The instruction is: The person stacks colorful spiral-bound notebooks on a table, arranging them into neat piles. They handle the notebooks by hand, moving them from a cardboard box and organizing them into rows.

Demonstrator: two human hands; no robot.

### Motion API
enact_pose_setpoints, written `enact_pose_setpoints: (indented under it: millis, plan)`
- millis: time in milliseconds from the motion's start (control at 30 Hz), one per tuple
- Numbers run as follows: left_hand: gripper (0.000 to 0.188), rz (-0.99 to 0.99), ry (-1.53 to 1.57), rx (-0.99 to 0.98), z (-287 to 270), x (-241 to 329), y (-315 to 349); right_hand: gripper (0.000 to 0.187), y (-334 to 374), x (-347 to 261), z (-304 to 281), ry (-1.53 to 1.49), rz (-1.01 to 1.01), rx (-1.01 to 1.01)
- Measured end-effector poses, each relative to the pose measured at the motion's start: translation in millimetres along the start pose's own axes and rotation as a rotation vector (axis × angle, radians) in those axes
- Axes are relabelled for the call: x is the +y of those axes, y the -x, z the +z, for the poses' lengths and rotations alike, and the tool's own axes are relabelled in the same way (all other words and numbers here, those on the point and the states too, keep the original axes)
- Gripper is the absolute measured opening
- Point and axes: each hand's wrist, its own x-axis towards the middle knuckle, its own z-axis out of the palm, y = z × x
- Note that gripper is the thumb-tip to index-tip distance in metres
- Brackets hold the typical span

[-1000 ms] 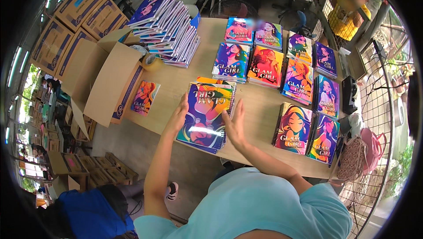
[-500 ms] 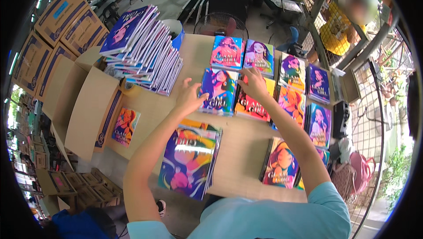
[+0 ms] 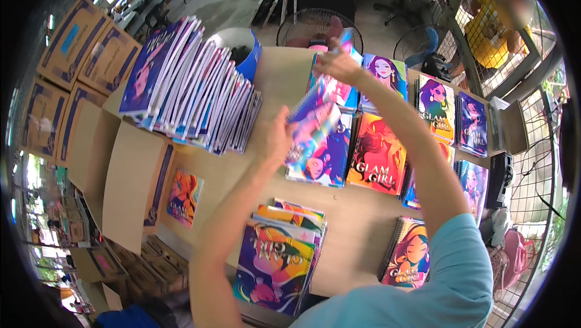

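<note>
Tilted above the stacks is a motion-blurred spiral notebook (image 3: 311,131) with a colourful cover. My left hand (image 3: 279,139) grips its left side, thumb and fingers closed at the edge. At its upper end, my right hand (image 3: 340,66) closes on it, the fingers partly smeared. I cannot tell whether more than one notebook is held. Beneath lies a stack topped by a blue and purple notebook (image 3: 330,161). Right of it sits a red-orange notebook (image 3: 378,152), and behind that a notebook with a purple-haired figure (image 3: 384,74).
A tall leaning pile of notebooks (image 3: 193,92) stands at left, beside an open carton (image 3: 130,177) and a blue bin (image 3: 251,55). Another notebook stack (image 3: 275,261) lies at the near edge. More notebooks (image 3: 436,107) line the right side. A fan (image 3: 315,31) stands beyond the table.
A notebook has come up off the stacks and now tilts between my hands. My right hand has moved farther away over the back stack. The view has shifted slightly.
</note>
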Motion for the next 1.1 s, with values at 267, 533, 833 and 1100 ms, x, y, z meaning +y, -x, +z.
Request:
enact_pose_setpoints:
  millis: [267, 533, 833, 1100]
  plan:
    - [0.037, -0.229, 0.568, 0.277, -209, 40, 218, 0.018, 183, -102, -251, -1.420, 0.954, 1.282]
    - [0.040, -0.491, 0.654, 0.099, -121, -30, 298, 0.026, 172, -339, -288, -1.810, 1.219, 0.796]
    - [0.051, -0.085, -0.091, 0.278, -119, 27, 271, 0.066, 196, -352, -212, -1.239, 1.036, 0.590]
    - [0.026, 0.370, -0.028, -0.162, 73, 89, 58, 0.044, 167, -68, -60, -0.350, 0.716, 0.074]
